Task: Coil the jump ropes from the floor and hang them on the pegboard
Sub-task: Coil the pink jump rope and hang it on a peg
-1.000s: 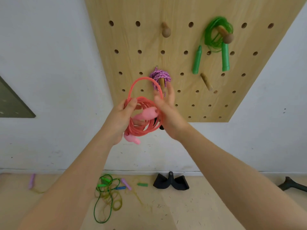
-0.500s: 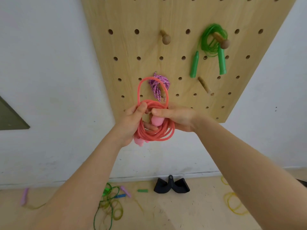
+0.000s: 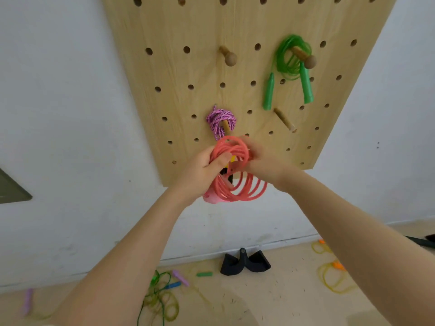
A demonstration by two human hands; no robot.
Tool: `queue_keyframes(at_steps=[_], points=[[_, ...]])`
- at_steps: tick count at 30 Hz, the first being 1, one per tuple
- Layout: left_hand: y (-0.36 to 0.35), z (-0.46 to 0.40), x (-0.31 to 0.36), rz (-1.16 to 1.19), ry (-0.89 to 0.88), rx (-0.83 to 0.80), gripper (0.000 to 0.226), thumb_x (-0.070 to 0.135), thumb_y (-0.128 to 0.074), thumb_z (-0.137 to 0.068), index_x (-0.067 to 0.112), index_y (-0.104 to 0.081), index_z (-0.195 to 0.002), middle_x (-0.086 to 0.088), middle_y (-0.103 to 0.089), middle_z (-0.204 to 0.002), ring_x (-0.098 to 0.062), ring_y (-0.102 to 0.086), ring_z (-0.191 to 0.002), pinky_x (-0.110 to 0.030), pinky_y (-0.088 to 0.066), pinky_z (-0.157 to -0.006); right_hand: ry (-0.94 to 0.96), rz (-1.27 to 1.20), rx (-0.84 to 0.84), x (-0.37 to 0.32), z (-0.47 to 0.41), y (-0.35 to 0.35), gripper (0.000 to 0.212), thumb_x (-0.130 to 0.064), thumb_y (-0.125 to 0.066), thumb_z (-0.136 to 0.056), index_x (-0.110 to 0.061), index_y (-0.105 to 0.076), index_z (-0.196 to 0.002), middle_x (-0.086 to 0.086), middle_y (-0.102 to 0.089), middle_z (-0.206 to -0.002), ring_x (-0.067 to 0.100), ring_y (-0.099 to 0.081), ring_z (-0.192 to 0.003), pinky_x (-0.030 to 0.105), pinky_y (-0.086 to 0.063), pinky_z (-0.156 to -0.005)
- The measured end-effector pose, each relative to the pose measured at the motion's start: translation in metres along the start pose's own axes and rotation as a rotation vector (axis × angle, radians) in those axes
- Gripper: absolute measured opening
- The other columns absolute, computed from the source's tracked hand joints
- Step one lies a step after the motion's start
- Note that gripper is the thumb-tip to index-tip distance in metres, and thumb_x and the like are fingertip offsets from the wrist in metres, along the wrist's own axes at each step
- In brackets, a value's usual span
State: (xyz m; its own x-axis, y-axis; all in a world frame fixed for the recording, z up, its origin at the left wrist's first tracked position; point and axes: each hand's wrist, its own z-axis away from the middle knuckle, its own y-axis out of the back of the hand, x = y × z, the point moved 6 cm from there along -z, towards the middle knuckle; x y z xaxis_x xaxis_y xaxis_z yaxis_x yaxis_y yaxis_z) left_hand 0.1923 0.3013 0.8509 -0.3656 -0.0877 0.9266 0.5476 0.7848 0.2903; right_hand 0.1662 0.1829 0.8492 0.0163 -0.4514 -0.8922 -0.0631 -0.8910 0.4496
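Both the left hand [image 3: 202,175] and right hand [image 3: 263,161] grip the coiled coral plastic jump rope [image 3: 237,184]; they should keep its loops bunched while seeking a free wooden peg [image 3: 283,120].

A white wall [image 3: 70,114] is being lit evenly — scuffs are showing near its base. A beige floor [image 3: 270,300] is being met below, where a black object [image 3: 244,263] is lying.

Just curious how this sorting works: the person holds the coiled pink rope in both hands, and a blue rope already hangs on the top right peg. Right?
Not quite. The rope on the top right peg is green, not blue, as the head view shows. The rest holds: the left hand and right hand both hold the coiled pink rope.
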Motion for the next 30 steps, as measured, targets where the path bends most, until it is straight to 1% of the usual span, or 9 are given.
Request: queue_keyframes(at_steps=[5, 8, 11, 14, 19, 21, 24, 27, 30], points=[[0.002, -0.003, -0.012, 0.315, 0.085, -0.026, 0.025, 0.031, -0.045, -0.095, 0.013, -0.061, -0.104, 0.003, -0.073, -0.093, -0.008, -0.066, -0.067, -0.018, -0.052, -0.059, -0.148, -0.569, -0.310, -0.013, 0.013, -0.001, 0.040, -0.006, -0.060, -0.074, -0.008, -0.050, -0.112, 0.006, -0.065, -0.090, 0.021, -0.063, -0.078, 0.029, -0.056, -0.077], [0.002, -0.008, -0.010, 0.277, 0.156, -0.016, 0.019, 0.023, -0.040, -0.098, 0.021, -0.058, -0.094, 0.007, -0.071, -0.067, -0.011, -0.064, -0.052, -0.020, -0.052, -0.050, -0.181, -0.486, -0.212, -0.006, 0.006, 0.006, 0.022, -0.019, -0.065, -0.080, -0.009, -0.058, -0.098, -0.001, -0.059, -0.068, 0.012, -0.054, -0.056, 0.024, -0.050, -0.059], [-0.005, -0.017, -0.010, 0.227, 0.163, -0.046, 0.018, 0.023, -0.043, -0.098, 0.020, -0.058, -0.107, 0.003, -0.069, -0.095, -0.007, -0.068, -0.063, -0.018, -0.051, -0.051, -0.215, -0.441, -0.068, 0.003, -0.003, 0.016, 0.012, -0.016, -0.060, -0.087, -0.004, -0.061, -0.085, 0.003, -0.055, -0.059, 0.012, -0.050, -0.051, 0.024, -0.046, -0.056], [-0.008, -0.029, -0.005, 0.136, 0.135, -0.027, 0.013, 0.024, -0.047, -0.096, 0.025, -0.057, -0.104, 0.006, -0.065, -0.092, -0.003, -0.064, -0.073, -0.016, -0.050, -0.065, -0.151, -0.582, -0.052, 0.005, -0.006, 0.022, 0.010, -0.013, -0.056, -0.090, -0.002, -0.056, -0.092, 0.005, -0.058, -0.072, 0.016, -0.055, -0.067, 0.021, -0.051, -0.061], [-0.004, -0.054, 0.015, -0.100, 0.060, 0.125, 0.014, 0.029, -0.048, -0.096, 0.020, -0.057, -0.101, 0.004, -0.063, -0.090, -0.008, -0.060, -0.080, -0.018, -0.045, -0.071, -0.019, -0.632, -0.303, 0.008, -0.018, 0.029, 0.083, -0.058, -0.076, -0.060, -0.010, -0.051, -0.123, 0.007, -0.066, -0.105, 0.024, -0.066, -0.096, 0.036, -0.055, -0.082], [0.001, -0.064, 0.019, -0.111, 0.046, 0.170, 0.014, 0.028, -0.047, -0.096, 0.018, -0.056, -0.099, -0.001, -0.061, -0.090, -0.010, -0.056, -0.078, -0.016, -0.044, -0.069, 0.003, -0.562, -0.294, 0.005, -0.025, 0.042, 0.067, -0.040, -0.081, -0.064, -0.018, -0.051, -0.120, 0.000, -0.070, -0.090, 0.016, -0.068, -0.082, 0.030, -0.056, -0.075], [-0.004, -0.078, 0.027, 0.044, 0.028, 0.077, 0.009, 0.022, -0.051, -0.094, 0.017, -0.057, -0.090, -0.003, -0.057, -0.072, -0.006, -0.055, -0.058, -0.017, -0.046, -0.056, 0.088, -0.396, -0.166, -0.007, -0.042, 0.065, 0.026, 0.001, -0.056, -0.083, -0.016, -0.058, -0.102, -0.008, -0.065, -0.061, 0.007, -0.064, -0.059, 0.020, -0.053, -0.061], [-0.007, -0.090, 0.031, 0.175, 0.035, -0.049, 0.015, 0.021, -0.069, -0.080, 0.015, -0.058, -0.089, 0.006, -0.060, -0.055, -0.003, -0.055, -0.048, -0.015, -0.044, -0.050, 0.133, -0.416, -0.168, -0.009, -0.058, 0.085, 0.016, 0.000, -0.051, -0.075, -0.010, -0.061, -0.084, -0.003, -0.057, -0.059, 0.012, -0.061, -0.055, 0.023, -0.052, -0.056], [0.002, -0.096, 0.041, 0.200, 0.009, -0.052, 0.015, 0.007, -0.066, -0.080, 0.012, -0.058, -0.092, 0.005, -0.063, -0.054, -0.004, -0.058, -0.050, -0.016, -0.048, -0.050, 0.167, -0.609, -0.450, -0.017, -0.063, 0.093, 0.029, -0.004, -0.061, -0.078, -0.006, -0.056, -0.107, -0.003, -0.060, -0.068, 0.012, -0.064, -0.064, 0.023, -0.054, -0.062]])
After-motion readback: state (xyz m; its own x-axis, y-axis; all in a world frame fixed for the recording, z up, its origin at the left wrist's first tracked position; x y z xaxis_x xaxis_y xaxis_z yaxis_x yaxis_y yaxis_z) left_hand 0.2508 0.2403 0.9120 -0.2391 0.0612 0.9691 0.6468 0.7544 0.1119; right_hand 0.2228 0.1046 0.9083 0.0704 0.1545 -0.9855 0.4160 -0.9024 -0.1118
